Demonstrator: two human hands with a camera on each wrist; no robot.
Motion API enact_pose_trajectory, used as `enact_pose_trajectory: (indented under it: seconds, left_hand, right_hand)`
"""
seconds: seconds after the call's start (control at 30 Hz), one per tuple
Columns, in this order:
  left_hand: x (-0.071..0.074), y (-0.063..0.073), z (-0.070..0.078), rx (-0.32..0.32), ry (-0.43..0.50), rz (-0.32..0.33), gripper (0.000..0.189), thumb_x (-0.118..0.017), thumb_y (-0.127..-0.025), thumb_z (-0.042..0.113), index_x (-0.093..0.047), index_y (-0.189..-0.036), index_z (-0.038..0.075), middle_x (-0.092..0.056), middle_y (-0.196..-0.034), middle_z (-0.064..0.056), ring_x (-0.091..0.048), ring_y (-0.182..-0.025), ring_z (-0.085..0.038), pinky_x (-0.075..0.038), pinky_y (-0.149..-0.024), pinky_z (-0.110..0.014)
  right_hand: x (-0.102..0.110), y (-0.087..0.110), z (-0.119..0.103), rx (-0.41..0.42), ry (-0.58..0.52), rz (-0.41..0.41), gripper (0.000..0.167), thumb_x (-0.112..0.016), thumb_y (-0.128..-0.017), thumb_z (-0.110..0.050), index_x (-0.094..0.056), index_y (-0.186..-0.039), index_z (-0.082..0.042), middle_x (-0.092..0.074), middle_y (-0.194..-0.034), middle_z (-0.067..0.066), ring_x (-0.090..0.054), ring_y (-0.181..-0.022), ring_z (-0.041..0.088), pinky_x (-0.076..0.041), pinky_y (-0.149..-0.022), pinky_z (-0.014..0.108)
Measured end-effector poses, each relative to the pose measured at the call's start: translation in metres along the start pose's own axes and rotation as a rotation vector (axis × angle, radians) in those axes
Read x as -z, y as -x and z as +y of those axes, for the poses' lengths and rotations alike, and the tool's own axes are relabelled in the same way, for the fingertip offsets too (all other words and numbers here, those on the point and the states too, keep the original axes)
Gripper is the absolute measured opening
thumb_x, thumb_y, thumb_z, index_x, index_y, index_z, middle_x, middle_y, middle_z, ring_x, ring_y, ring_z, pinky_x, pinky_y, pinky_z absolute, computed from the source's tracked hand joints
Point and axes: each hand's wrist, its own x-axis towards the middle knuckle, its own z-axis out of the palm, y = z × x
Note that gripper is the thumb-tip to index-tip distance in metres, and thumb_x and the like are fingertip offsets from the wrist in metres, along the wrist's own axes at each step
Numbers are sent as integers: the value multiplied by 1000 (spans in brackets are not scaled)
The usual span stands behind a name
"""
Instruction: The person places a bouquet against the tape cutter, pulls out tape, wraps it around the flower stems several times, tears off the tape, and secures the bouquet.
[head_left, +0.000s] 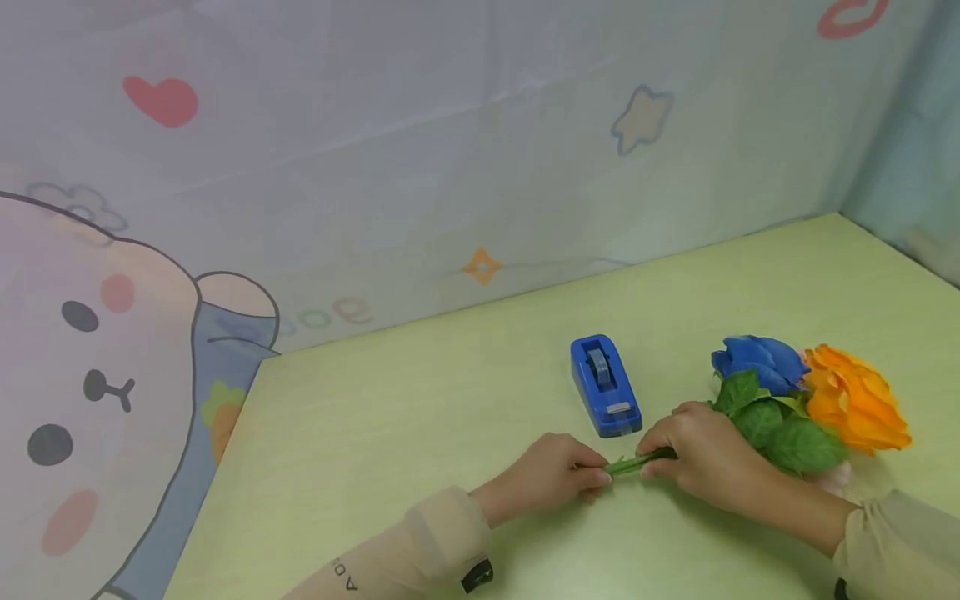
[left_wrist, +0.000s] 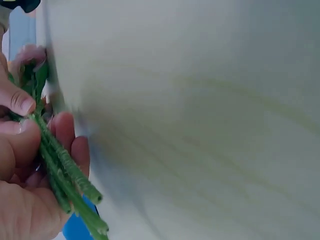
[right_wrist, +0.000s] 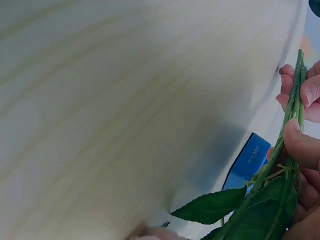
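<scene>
Stems (head_left: 628, 464) of a small bunch of flowers run between the person's two hands, near the front of a pale green counter (head_left: 360, 425). The left hand (head_left: 536, 475) pinches them near their cut ends, thumb against fingers; the left wrist view shows several green ends poking out past the grip. The right hand (head_left: 708, 454) is clamped round the same stems closer to the blooms, and a short length of green shows bare between the two grips.

To the right of the right hand, the blue flower (head_left: 761, 365) and the larger orange flower (head_left: 857, 402) sit side by side, with broad green leaves (head_left: 802, 440) below them, against the hand. A pale pink flower (left_wrist: 31, 53) also shows beyond the fingers in the left wrist view.

Just beyond the fingertips, a blue tape dispenser (head_left: 585, 383) rests on the counter, apart from both hands, with a roll of tape (head_left: 600, 367) seated in it. Light beige sleeves (head_left: 450, 525) cover both forearms. Behind the counter hangs a pale cloth (head_left: 375, 208) printed with a heart (head_left: 165, 102), a star (head_left: 642, 121) and a big cartoon animal (head_left: 142, 350).
</scene>
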Motion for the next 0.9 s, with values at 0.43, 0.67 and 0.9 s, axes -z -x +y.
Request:
enact_pose_trajectory:
  seconds: [0.43, 0.67, 0.9]
  left_hand:
    - [-2, 2, 1, -148, -241, 118, 11, -64, -89, 16, -73, -85, 9, -62, -70, 7, -40, -56, 4, -34, -54, -7]
    - [-1, 3, -1, -178, -251, 126, 10, -66, -87, 16, -71, -80, 10, -60, -68, 7, -39, -56, 3, -33, -54, -7]
    - [-1, 4, 0, -234, -332, 158, 12, -67, -87, 16, -69, -77, 9, -59, -65, 5, -39, -54, 2, -31, -54, -7]
  right_hand:
    - [-2, 0, -8, -182, -9, -50, 13, -83, -66, -18, -74, -75, -15, -69, -74, -6, -63, -65, 10, -48, -55, 26]
    - [2, -4, -8, -208, -25, -73, 18, -85, -64, -18, -68, -71, -18, -64, -69, -11, -54, -59, 2, -43, -52, 23]
    - [6, -12, -2, -158, 16, -220, 19, -83, -67, -22, -70, -76, -11, -65, -72, -6, -55, -61, 7, -45, -54, 27]
